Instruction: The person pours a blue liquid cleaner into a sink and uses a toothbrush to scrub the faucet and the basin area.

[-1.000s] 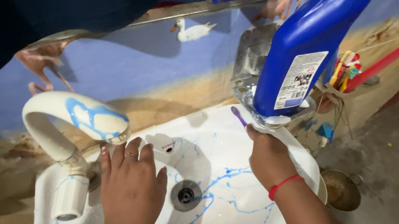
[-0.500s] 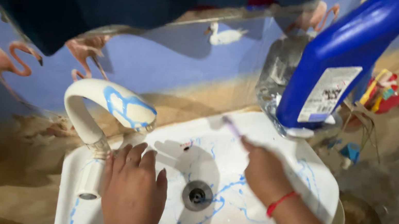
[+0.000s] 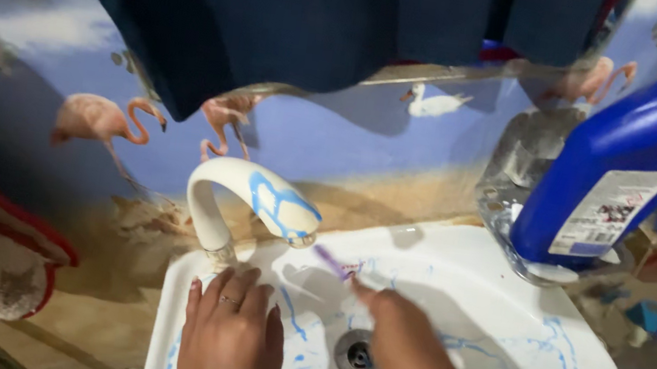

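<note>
Toothbrush point(image 3: 332, 262), purple, is gripped in the clenched right hand point(image 3: 401, 340), with its head raised over the basin point(image 3: 498, 320) just below the tap point(image 3: 258, 200) spout. Left hand point(image 3: 231, 338) lies flat and released, palm down, on the basin rim beside the tap base. Drain point(image 3: 357, 354) sits between both hands. Blue bottle point(image 3: 632, 159) stands at the basin's far right corner.

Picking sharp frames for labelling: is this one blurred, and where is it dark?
Head view: slight motion blur softens the right hand and purple toothbrush; the blue bottle is soft too; the dark cloth up top lacks detail; the sink is evenly lit.
</note>
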